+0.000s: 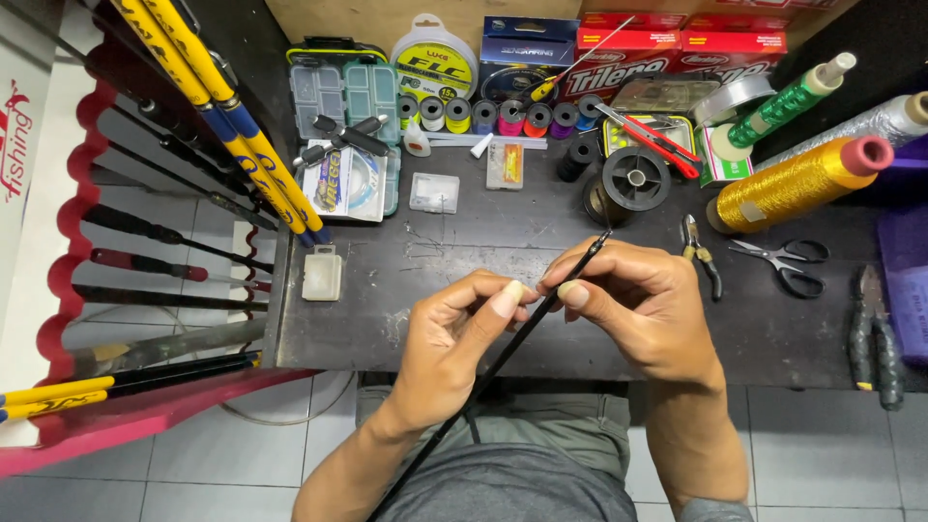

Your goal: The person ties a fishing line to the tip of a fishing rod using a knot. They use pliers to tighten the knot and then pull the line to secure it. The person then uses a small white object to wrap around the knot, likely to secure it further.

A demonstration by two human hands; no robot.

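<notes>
Both hands pinch a thin black rod [503, 353] above the near edge of the dark tabletop [367, 319]. The left hand [459, 338] grips it between thumb and fingers, and the right hand [643, 300] holds it closer to the tip, which points toward a black spool [633, 179]. Small pliers [701, 253] and scissors [785, 264] lie just right of the hands.

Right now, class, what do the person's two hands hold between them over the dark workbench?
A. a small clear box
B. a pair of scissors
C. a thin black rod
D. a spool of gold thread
C: both the left hand and the right hand pinch a thin black rod, while the scissors, gold thread spool and small clear box lie untouched on the workbench.
</notes>
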